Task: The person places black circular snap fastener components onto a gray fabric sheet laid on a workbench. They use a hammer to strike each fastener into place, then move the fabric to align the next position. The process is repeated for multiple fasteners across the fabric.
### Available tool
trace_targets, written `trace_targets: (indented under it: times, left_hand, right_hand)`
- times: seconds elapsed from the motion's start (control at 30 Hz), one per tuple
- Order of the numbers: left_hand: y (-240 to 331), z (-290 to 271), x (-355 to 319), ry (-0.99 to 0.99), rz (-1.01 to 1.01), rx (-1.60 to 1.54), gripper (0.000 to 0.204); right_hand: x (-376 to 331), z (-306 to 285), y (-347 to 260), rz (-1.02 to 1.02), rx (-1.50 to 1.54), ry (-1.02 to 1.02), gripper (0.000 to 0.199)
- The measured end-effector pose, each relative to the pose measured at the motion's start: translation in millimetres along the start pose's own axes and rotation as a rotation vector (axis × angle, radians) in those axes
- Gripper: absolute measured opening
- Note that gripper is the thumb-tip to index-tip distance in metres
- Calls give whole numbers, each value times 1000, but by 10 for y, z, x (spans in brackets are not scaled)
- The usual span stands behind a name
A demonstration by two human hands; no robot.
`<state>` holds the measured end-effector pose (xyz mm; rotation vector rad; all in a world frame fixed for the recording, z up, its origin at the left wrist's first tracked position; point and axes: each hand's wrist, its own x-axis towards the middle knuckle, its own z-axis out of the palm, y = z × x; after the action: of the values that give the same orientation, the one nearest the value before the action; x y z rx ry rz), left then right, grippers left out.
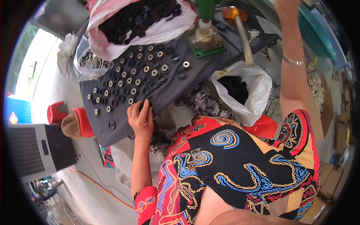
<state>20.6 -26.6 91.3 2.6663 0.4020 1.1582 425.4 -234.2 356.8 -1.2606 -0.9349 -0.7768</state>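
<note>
Low over the near edge of the dark cloth, my left hand (140,119) has its fingers bent around a small dark piece that looks like a black ring (141,106), mostly covered by them. Just beyond it lie rows of black rings (146,91), many with pale metal washer-like rings (134,91) set in them. At the upper right my right arm reaches far forward. Only part of my right hand (287,3) shows at the picture's top edge, and its fingers are cut off. Nearest to that arm is a mallet (240,32) with an orange head and wooden handle.
A green hand press (208,39) stands on the dark cloth (107,131). Behind the rows is a large white sack (99,47) of black parts, beside a clear bag (90,67) of metal pieces. Below the table's right side hangs a white bag (258,92) with black parts inside.
</note>
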Motion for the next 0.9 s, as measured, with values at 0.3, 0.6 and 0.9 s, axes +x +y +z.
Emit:
trace_targets:
  times: [0.3,0.6,0.9]
  left_hand:
    - [685,600,1179,45,-124,-416,47]
    - [909,1798,1900,-11,-92,-519,65]
    - [958,2154,2013,14,-153,-642,69]
  right_hand:
    - [558,365,118,440,347,-137,21]
    - [545,434,284,496,462,-200,21]
    - [288,263,128,359,454,-76,23]
